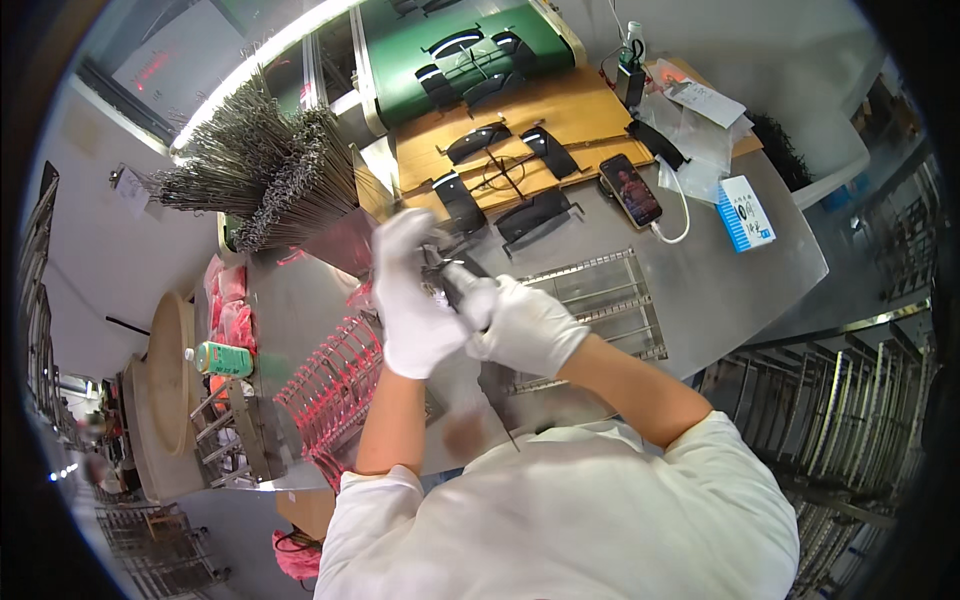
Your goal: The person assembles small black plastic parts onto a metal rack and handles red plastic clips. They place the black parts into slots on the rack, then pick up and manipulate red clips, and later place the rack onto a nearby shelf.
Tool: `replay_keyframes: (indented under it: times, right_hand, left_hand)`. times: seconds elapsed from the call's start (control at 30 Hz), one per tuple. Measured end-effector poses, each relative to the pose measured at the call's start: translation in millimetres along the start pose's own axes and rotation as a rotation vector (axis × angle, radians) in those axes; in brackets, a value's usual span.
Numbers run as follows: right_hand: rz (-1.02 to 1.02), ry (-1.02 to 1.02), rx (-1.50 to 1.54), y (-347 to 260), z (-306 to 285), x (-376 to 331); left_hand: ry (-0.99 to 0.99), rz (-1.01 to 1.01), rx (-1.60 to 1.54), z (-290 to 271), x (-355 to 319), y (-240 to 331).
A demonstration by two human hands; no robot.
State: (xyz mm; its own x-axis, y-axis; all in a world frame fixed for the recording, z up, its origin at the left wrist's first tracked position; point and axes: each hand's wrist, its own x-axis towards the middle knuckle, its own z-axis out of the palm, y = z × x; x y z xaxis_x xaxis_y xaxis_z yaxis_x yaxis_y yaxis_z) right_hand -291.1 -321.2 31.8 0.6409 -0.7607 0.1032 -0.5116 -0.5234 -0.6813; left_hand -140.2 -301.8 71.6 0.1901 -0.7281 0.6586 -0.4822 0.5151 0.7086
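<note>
Both my hands wear white gloves and meet over the near middle of the metal table. My left hand is raised with its fingers curled inward; what they close on is hidden and partly blurred. My right hand has its fingers bent round a dark piece that looks like a black brake pad, held between the two hands. Just beyond them, several black curved brake pads lie round a thin wire frame, partly on brown cardboard. A metal slotted rack lies beside my right hand.
Bundled hooked wires stand at the left, above a red-lit wire rack and a green bottle. More pads lie on a green conveyor belt at the back. A phone with a white cable and a blue-white box sit right.
</note>
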Motion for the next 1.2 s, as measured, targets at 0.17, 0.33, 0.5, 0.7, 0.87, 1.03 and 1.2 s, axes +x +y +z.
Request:
replay_keyframes:
  times: [0.17,0.33,0.5,0.7,0.87,1.03,1.2]
  right_hand:
    - [0.208,-0.085,0.476,43.0,-30.0,-28.0]
    - [0.360,-0.101,1.035,83.7,17.7,-62.5]
    - [0.535,-0.187,0.967,97.1,57.1,-53.5]
    - [0.537,-0.367,0.631,86.1,72.8,-42.6]
    - [0.443,-0.376,-0.070,47.5,49.1,-36.5]
    - [0.201,-0.244,-0.389,41.9,32.0,-25.5]
    - [-0.216,0.441,-0.270,25.1,-0.9,-13.8]
  left_hand:
    - [0.243,-0.016,-0.667,-58.3,-2.4,8.4]
    - [0.200,0.004,-0.642,-71.6,-16.7,6.4]
    - [0.162,-0.013,-0.627,-67.5,-25.6,-1.4]
    - [0.169,-0.036,-0.634,-70.9,-29.6,0.2]
    - [0.189,-0.060,-0.624,-67.8,-33.5,-0.7]
    - [0.149,-0.112,-0.529,-57.8,-31.8,3.4]
    - [0.017,-0.267,-0.755,-48.0,-42.4,1.0]
